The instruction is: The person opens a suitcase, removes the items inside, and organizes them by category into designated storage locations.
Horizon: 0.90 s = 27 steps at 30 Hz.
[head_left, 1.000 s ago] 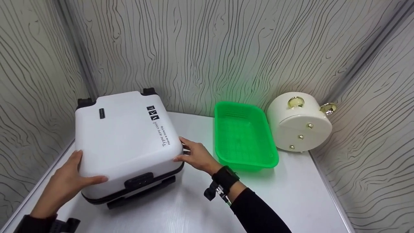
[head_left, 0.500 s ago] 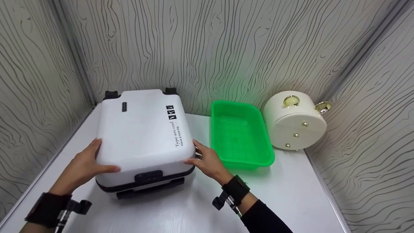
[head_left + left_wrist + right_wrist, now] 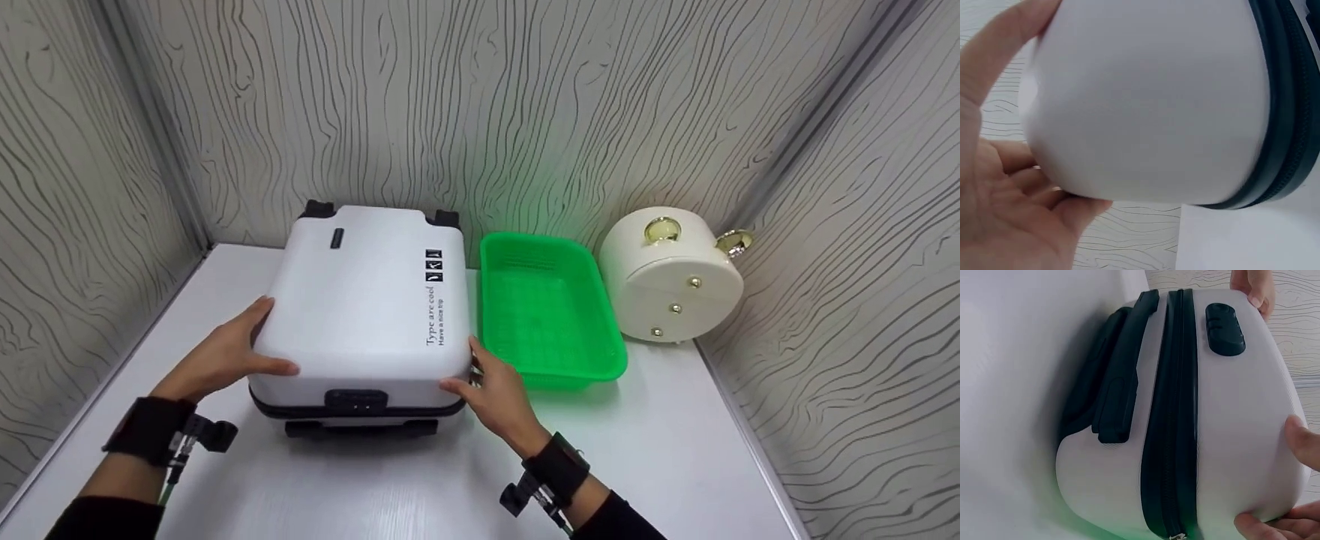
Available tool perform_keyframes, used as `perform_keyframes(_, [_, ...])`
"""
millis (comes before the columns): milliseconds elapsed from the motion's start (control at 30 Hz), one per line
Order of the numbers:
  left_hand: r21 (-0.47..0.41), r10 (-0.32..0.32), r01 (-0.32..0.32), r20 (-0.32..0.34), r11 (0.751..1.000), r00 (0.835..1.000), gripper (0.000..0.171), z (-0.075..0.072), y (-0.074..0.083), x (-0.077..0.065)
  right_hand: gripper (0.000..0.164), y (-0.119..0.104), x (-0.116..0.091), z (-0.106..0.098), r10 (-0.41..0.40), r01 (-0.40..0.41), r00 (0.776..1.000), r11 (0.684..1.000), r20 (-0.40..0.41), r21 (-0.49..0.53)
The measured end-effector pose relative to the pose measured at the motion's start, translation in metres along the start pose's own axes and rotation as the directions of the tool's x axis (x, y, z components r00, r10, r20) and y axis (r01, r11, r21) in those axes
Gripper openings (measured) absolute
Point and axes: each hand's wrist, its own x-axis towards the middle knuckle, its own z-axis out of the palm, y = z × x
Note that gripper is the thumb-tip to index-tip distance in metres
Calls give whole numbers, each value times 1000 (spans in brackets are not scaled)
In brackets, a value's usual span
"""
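Both hands' grips hold the white suitcase (image 3: 367, 300) on the bench (image 3: 675, 450): left hand (image 3: 225, 360) at its 8 o'clock corner, right hand (image 3: 499, 397) at 4 o'clock.

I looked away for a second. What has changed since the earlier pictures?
The white suitcase slid right, turning square to the wall, and now sits beside the green basket. Left hand and right hand kept holding its sides. Basket and round cream case stayed put.
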Motion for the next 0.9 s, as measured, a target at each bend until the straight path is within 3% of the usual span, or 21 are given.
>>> perform_keyframes(267, [11, 56, -57, 46, 998, 997, 133, 8, 2, 19, 93, 5, -12, -13, 46, -47, 999, 997, -21, -54])
perform_keyframes(367, [97, 106, -109, 32, 989, 994, 125, 10, 11, 20, 88, 11, -14, -25, 82, -83, 996, 996, 19, 19])
perform_keyframes(433, [187, 170, -166, -6, 968, 985, 117, 17, 24, 20, 80, 19, -15, -34, 105, -106, 994, 993, 25, 53])
perform_keyframes(567, [380, 356, -301, -81, 875, 931, 98, 46, 59, 20, 60, 41, -16, -44, 120, -120, 993, 993, 3, 10])
perform_keyframes(667, [477, 467, -385, -61, 790, 882, 87, 72, 82, 20, 49, 58, -15, -42, 121, -119, 992, 991, 22, -62])
perform_keyframes(900, [630, 555, -443, 24, 637, 832, 65, 121, 109, 22, 35, 79, -11, -25, 147, -139, 988, 981, 54, -136])
